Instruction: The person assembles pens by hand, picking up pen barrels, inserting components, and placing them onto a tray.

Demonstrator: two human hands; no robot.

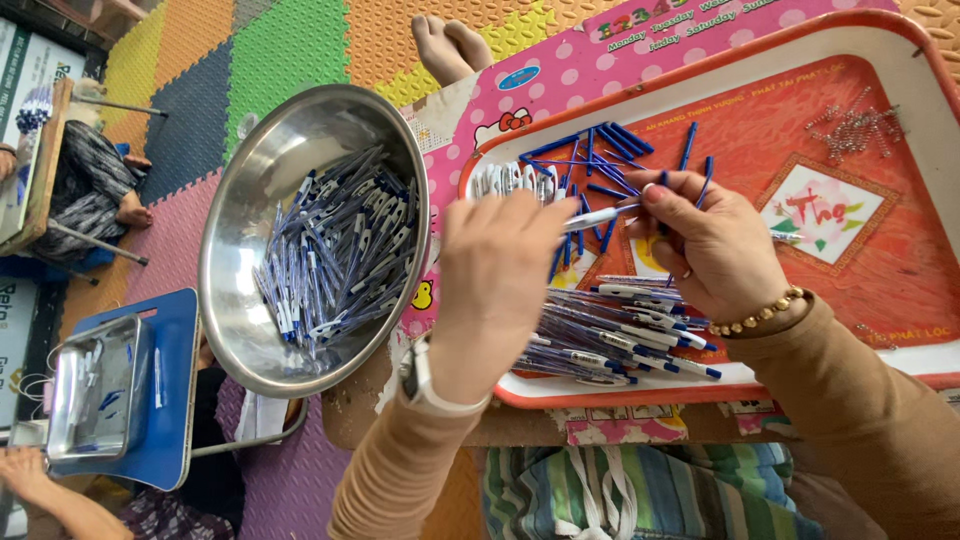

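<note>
Over red tray (905, 330): pen (600, 216) pinched between left hand (497, 270) and right hand (712, 247) fingertips.

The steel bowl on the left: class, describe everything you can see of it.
The steel bowl is round, shiny and wide-rimmed, apparently polished metal. It sits left of the red tray, overhanging the table edge. A loose heap of blue-and-white pens lies inside, mostly toward its right wall. Neither hand touches it; the left hand is nearest.
</note>
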